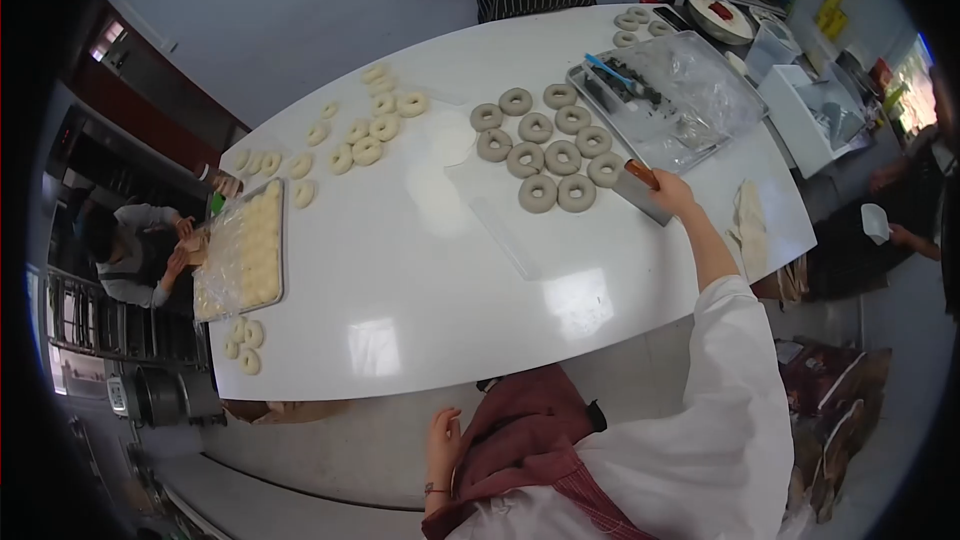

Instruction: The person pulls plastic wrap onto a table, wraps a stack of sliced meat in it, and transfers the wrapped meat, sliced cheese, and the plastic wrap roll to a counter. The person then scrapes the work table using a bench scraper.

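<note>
My right hand [672, 194] is closed on the wooden handle of a metal dough scraper [645, 196], at the right of the white table [400, 260]. The scraper's blade is beside the lower right of a group of grey dough rings [562, 157]. Below the table's front edge, my left hand [444, 435] hangs by the dark red apron [525, 420], away from the dough, its fingers loosely curled and partly apart with nothing seen in them.
A metal tray [665, 100] with plastic film and dark dough lies behind the scraper. Pale dough rings [367, 149] and a tray of dough balls [262, 240] are at the left. A co-worker [135, 250] stands at the far left, others at the back and right.
</note>
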Available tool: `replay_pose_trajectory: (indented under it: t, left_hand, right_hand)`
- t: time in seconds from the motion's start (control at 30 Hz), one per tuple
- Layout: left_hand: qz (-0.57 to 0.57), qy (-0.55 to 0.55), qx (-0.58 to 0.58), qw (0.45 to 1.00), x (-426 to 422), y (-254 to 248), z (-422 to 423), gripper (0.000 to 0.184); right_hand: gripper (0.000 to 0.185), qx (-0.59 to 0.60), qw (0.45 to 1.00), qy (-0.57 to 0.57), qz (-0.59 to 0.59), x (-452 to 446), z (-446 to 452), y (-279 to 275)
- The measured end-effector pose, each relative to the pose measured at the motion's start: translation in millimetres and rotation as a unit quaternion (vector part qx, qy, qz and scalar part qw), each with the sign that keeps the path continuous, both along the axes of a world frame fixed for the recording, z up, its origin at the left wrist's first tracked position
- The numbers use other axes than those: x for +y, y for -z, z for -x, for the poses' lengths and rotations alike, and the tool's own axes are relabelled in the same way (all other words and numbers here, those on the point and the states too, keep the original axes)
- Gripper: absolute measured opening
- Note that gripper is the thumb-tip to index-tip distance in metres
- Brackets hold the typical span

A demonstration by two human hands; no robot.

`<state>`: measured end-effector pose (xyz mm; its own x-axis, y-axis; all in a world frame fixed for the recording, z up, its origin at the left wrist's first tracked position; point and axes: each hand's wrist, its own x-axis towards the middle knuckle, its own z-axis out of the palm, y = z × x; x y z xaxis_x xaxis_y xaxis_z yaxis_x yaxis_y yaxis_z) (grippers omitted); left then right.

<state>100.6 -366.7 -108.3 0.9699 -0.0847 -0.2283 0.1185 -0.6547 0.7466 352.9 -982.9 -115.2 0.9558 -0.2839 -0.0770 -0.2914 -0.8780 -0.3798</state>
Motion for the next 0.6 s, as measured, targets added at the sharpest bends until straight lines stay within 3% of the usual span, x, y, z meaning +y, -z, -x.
replay_pose_trajectory:
  t: [0.1, 0.43, 0.6]
  left_hand:
    - [-0.012, 0.007, -0.022, 1.000, -1.7, -3.4, -0.7, 0.016]
    - [-0.041, -0.012, -0.012, 0.999, 8.5, -5.6, 7.5, 0.016]
    - [-0.052, -0.017, -0.020, 0.998, 11.9, -6.6, 7.9, 0.016]
  right_hand:
    - [0.021, 0.014, 0.997, -0.073, 0.029, 1.4, 0.2, -0.8]
    - [0.018, 0.000, 0.998, -0.056, 0.038, 25.5, -9.9, -12.8]
    - [0.016, 0.038, 0.973, -0.211, 0.089, 25.1, 1.1, -26.3]
